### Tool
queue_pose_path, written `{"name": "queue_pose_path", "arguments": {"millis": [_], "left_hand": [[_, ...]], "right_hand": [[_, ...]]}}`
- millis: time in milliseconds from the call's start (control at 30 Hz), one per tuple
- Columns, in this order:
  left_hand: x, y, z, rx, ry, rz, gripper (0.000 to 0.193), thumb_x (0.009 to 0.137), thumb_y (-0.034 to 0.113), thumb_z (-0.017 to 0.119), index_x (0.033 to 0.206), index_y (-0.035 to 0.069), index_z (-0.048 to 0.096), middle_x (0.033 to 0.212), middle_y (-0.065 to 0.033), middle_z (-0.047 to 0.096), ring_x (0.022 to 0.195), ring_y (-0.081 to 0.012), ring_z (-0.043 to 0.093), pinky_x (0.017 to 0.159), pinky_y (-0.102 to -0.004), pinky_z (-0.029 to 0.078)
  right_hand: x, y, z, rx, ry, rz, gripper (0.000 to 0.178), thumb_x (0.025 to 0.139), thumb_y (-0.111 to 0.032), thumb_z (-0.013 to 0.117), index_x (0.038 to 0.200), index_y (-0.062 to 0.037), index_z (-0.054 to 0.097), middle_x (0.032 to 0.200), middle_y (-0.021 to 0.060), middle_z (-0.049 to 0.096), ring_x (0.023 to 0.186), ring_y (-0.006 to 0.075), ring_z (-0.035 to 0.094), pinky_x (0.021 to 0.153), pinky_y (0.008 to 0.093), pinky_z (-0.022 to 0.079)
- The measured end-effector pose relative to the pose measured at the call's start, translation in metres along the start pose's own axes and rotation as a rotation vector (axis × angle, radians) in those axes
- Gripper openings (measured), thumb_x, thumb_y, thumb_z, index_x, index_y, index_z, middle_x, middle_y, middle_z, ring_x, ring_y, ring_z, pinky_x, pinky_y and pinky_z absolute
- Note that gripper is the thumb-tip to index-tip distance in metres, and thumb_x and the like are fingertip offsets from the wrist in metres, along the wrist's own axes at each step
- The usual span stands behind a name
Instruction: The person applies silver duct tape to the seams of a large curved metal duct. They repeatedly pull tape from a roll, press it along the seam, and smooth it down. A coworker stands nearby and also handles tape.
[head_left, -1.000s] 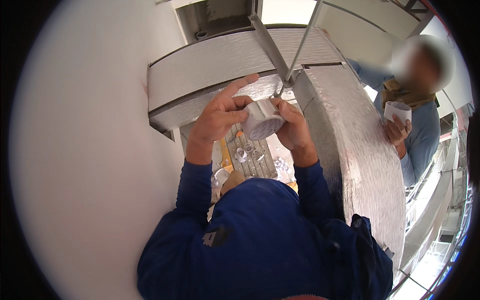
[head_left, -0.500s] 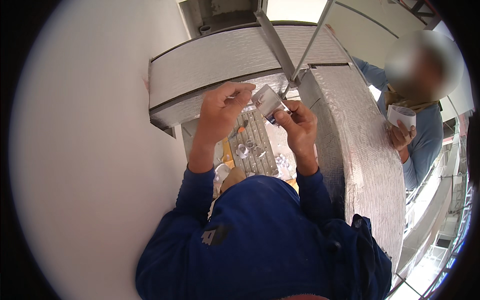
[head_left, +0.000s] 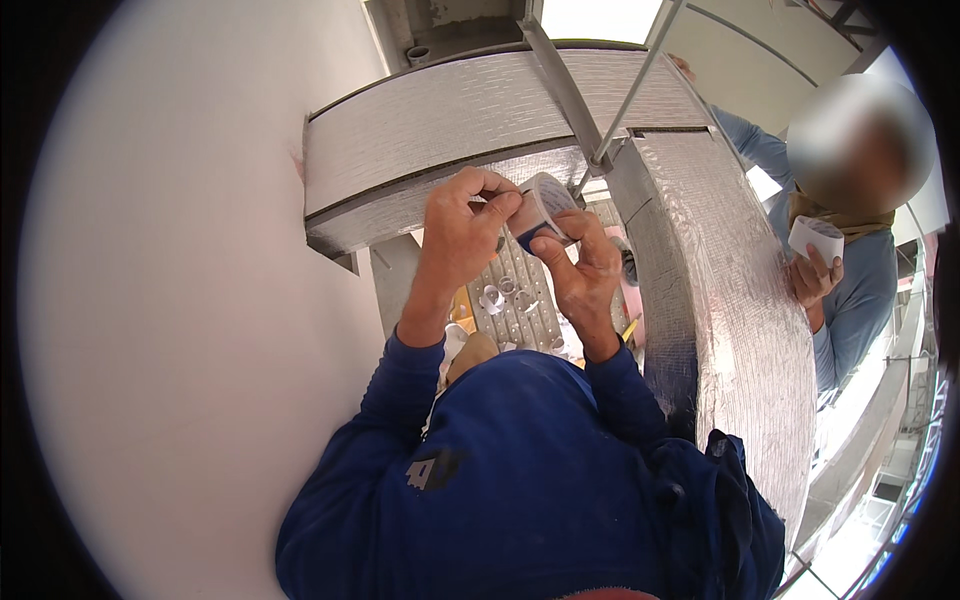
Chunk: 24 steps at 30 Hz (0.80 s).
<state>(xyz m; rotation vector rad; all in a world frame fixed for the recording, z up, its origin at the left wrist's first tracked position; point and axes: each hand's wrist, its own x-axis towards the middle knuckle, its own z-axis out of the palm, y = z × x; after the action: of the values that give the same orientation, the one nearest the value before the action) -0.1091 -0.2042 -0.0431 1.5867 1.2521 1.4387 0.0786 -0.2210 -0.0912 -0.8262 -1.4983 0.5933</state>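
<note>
My right hand (head_left: 585, 265) grips a roll of shiny foil tape (head_left: 548, 200), thumb on the near side and fingers around the far side. The roll is tilted, so its pale printed inner core shows. At the roll's left edge, the thumb and forefinger of my left hand (head_left: 462, 225) are pinched together on the tape. Whether a loose end sits between those fingertips is too small to make out. Both hands are held in front of my body, over a gap between foil-covered ducts.
A foil-wrapped duct (head_left: 440, 125) crosses ahead, and another duct (head_left: 745, 280) runs along my right. A metal strut (head_left: 565, 90) and thin rod (head_left: 640, 80) stand ahead. Below lies a perforated platform (head_left: 530, 315) with scraps. A white wall (head_left: 180, 300) fills the left. A co-worker (head_left: 865, 270) holds a white roll (head_left: 818, 238).
The tape roll has been turned in my right hand, so its inner core now faces up. My left hand has moved slightly right, its fingertips now against the roll.
</note>
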Motion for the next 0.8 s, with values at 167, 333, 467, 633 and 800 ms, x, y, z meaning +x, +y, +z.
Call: {"name": "queue_pose_path", "arguments": {"millis": [167, 333, 467, 633, 800], "left_hand": [[0.000, -0.004, 0.004, 0.024, 0.008, 0.021, 0.009, 0.096, 0.006, 0.076, 0.100, -0.002, 0.075, 0.092, -0.0121, 0.076, 0.079, -0.0205, 0.072, 0.073, -0.0351, 0.057], [0.002, -0.007, 0.003, 0.062, -0.008, 0.041, 0.007, 0.098, 0.005, 0.072, 0.101, -0.002, 0.073, 0.090, -0.0110, 0.075, 0.079, -0.0185, 0.070, 0.073, -0.0347, 0.056], [0.005, -0.009, -0.001, 0.093, -0.050, -0.005, 0.006, 0.100, 0.003, 0.072, 0.104, -0.002, 0.073, 0.093, -0.0081, 0.076, 0.081, -0.0132, 0.068, 0.077, -0.0306, 0.057], [0.011, -0.011, -0.004, 0.138, -0.032, 0.051, 0.013, 0.099, 0.001, 0.071, 0.111, -0.002, 0.075, 0.094, -0.0107, 0.077, 0.083, -0.0175, 0.072, 0.078, -0.0329, 0.058], [0.019, -0.010, -0.012, 0.134, -0.034, 0.005, 0.022, 0.098, 0.003, 0.072, 0.118, -0.001, 0.077, 0.092, -0.0147, 0.078, 0.083, -0.0236, 0.077, 0.078, -0.0360, 0.060]], "right_hand": [[-0.004, -0.002, 0.004, 0.028, 0.019, 0.075, 0.023, 0.092, -0.014, 0.090, 0.102, 0.0002, 0.075, 0.096, 0.0087, 0.074, 0.087, 0.0161, 0.067, 0.082, 0.0317, 0.054], [-0.009, -0.008, 0.014, 0.074, 0.062, 0.210, 0.022, 0.094, -0.013, 0.088, 0.100, 0.0036, 0.075, 0.087, 0.0094, 0.077, 0.080, 0.0133, 0.068, 0.073, 0.0323, 0.055], [-0.009, -0.010, 0.022, 0.102, 0.063, 0.309, 0.024, 0.096, -0.016, 0.087, 0.098, 0.0048, 0.075, 0.083, 0.0077, 0.075, 0.078, 0.0102, 0.065, 0.070, 0.0311, 0.053], [-0.006, -0.006, 0.028, 0.190, 0.073, 0.441, 0.027, 0.097, -0.020, 0.086, 0.097, 0.0045, 0.075, 0.079, 0.0043, 0.071, 0.073, 0.0066, 0.061, 0.064, 0.0277, 0.049], [0.000, 0.001, 0.038, 0.298, 0.058, 0.558, 0.026, 0.101, -0.020, 0.085, 0.099, 0.0028, 0.074, 0.084, 0.0040, 0.073, 0.073, 0.0057, 0.062, 0.065, 0.0242, 0.048]]}}
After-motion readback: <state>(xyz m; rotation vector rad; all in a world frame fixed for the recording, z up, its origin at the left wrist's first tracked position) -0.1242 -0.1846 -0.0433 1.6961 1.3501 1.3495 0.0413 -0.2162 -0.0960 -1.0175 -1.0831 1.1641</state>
